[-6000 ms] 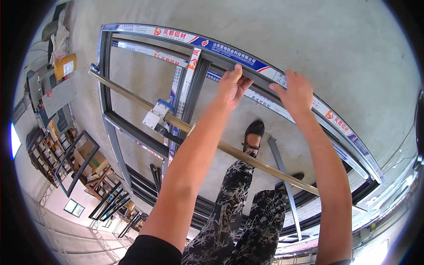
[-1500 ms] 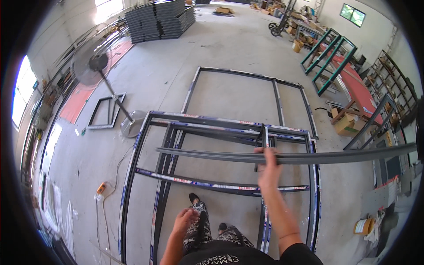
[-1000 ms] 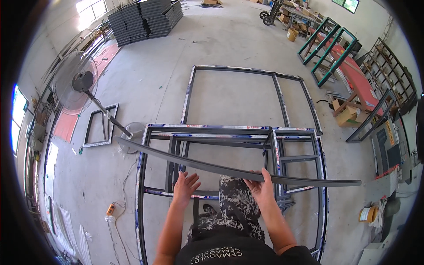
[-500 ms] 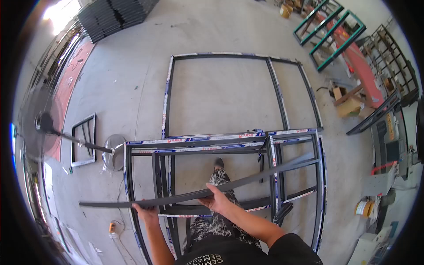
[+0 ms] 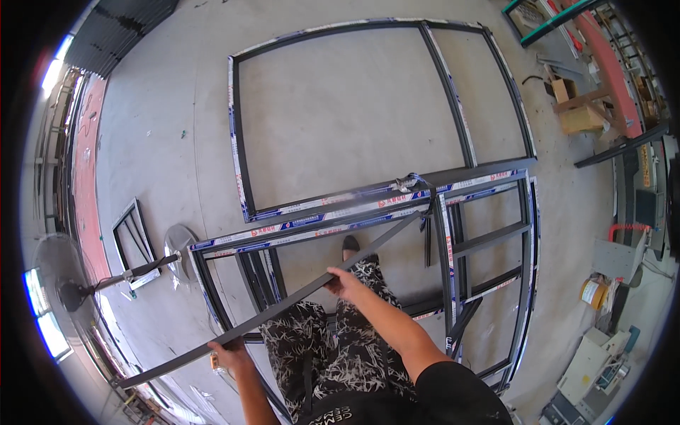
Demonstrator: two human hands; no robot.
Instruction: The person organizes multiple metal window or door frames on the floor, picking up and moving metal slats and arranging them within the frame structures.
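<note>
A long, thin dark grey strip (image 5: 283,304) runs slantwise from the lower left up to the top bar of a dark window frame (image 5: 449,269). My right hand (image 5: 342,283) is closed on the strip near its middle, fingers wrapped round its edge. Closer to its lower left end, my left hand (image 5: 230,356) grips it from below, thumb along the edge. The strip's far end meets the frame near a dark loop and some crumpled film (image 5: 409,183). White and blue printed film covers the frame's bars. My legs show within the frame's outline.
Beyond lies a larger dark frame (image 5: 237,134) on the floor. A pedestal fan (image 5: 71,294) stands at left near a small frame (image 5: 117,244). Cardboard boxes (image 5: 582,119) and a red bench (image 5: 610,64) are at right, with a yellow bucket (image 5: 593,292) nearer.
The strip has tilted more steeply, its left end now lower and nearer me. Both hands keep hold of it; the left has moved down. The view has shifted and turned.
</note>
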